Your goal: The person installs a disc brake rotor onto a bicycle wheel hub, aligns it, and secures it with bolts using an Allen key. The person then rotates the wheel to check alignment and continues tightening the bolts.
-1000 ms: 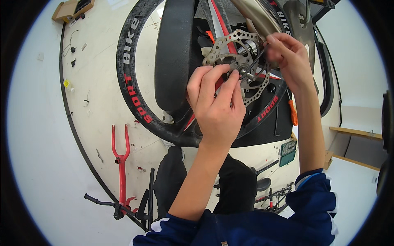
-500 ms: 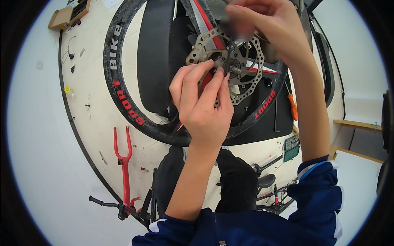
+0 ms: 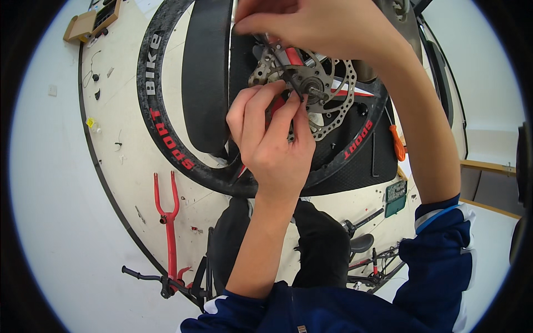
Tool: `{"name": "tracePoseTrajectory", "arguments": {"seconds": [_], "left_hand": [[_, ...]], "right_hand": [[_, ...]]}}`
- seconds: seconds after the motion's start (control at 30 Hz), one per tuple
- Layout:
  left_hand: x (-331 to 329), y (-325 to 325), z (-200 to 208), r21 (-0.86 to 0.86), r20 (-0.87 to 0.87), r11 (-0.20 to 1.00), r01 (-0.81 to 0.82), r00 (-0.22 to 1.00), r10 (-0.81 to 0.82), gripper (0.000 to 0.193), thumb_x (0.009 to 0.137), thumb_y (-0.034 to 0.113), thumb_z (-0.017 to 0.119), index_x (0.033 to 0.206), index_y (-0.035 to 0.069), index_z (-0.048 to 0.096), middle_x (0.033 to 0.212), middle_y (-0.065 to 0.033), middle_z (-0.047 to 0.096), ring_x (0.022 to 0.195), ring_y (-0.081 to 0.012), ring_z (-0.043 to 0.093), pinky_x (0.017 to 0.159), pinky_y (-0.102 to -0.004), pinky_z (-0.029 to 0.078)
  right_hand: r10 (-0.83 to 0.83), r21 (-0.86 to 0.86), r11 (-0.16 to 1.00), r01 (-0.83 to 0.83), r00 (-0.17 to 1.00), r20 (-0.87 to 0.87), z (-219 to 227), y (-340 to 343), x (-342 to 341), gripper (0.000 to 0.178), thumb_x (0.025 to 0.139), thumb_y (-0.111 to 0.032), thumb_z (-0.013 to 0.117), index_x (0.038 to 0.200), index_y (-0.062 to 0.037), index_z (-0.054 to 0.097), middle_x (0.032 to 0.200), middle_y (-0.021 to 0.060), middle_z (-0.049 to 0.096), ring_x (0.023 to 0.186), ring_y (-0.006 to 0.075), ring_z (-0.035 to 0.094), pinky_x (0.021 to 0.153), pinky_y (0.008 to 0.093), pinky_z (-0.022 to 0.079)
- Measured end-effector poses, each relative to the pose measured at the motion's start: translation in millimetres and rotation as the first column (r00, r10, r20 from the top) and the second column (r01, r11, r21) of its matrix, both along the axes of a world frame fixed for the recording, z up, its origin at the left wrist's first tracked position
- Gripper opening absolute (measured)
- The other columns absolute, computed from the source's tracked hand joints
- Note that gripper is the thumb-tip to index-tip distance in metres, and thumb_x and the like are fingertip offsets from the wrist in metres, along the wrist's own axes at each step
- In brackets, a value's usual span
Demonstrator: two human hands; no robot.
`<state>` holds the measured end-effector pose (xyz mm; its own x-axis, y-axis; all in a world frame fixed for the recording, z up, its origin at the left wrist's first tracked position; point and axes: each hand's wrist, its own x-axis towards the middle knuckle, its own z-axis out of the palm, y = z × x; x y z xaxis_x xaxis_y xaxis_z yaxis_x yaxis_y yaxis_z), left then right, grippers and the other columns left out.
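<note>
A bicycle wheel (image 3: 149,61) with a black rim lies flat in front of me, its disc brake rotor (image 3: 348,105) facing up around the hub axle (image 3: 317,92). Across the rotor slants a thin dark hex key (image 3: 285,71). My left hand (image 3: 275,125) pinches its lower end with thumb and fingertips, beside the axle. At the top of the view my right hand (image 3: 311,25) is closed by the key's upper end, its fingers bent and partly blurred. That hand covers the rotor's far edge.
Under the wheel is a black padded seat (image 3: 206,83). Another L-shaped hex key (image 3: 374,155) and an orange-handled screwdriver (image 3: 397,143) lie to the right. On the floor are a red fork (image 3: 170,238), a green case (image 3: 395,198), bike parts (image 3: 363,244) and an open cardboard box (image 3: 89,25).
My right hand has swung left across the top of the rotor, and the hex key has turned from nearly upright to slanting left. My left hand stays almost in place by the hub.
</note>
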<state>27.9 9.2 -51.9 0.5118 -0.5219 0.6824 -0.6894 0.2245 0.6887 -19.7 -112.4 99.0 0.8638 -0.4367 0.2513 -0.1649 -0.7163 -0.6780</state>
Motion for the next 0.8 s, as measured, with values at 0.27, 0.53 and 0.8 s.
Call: {"name": "tracePoseTrajectory", "arguments": {"seconds": [0.27,0.53,0.8], "left_hand": [[-1,2,-2,0.020,-0.017,1.000,0.024,1.000,-0.023,0.019,0.070,-0.004,0.078,0.088,0.003,0.075,0.108,-0.0042,0.068,0.108,-0.0276,0.057,0.091,-0.0380,0.047],[-1,1,-1,0.025,-0.026,0.999,0.026,0.999,-0.026,0.019,0.070,-0.004,0.079,0.088,0.004,0.077,0.103,-0.0036,0.069,0.105,-0.0263,0.057,0.084,-0.0346,0.050],[-1,1,0,0.029,-0.026,0.999,0.022,0.999,-0.021,0.019,0.070,-0.003,0.079,0.087,0.004,0.077,0.103,-0.0036,0.069,0.105,-0.0270,0.057,0.088,-0.0358,0.048]], "right_hand": [[-0.522,0.141,0.849,0.510,0.850,0.068,-57,-17,-74,0.019,0.093,-0.013,0.072,0.105,0.0018,0.073,0.086,0.0052,0.072,0.069,0.0074,0.064,0.065,0.0212,0.052],[-0.573,0.367,0.784,0.500,0.810,0.120,-63,-15,-64,0.021,0.093,-0.015,0.071,0.105,0.0022,0.072,0.085,0.0074,0.071,0.068,0.0077,0.062,0.062,0.0202,0.050],[-0.638,0.658,0.594,0.462,0.770,0.035,-44,-3,-37,0.017,0.092,-0.011,0.070,0.091,0.0068,0.069,0.065,0.0090,0.067,0.056,0.0110,0.065,0.052,0.0216,0.053]]}}
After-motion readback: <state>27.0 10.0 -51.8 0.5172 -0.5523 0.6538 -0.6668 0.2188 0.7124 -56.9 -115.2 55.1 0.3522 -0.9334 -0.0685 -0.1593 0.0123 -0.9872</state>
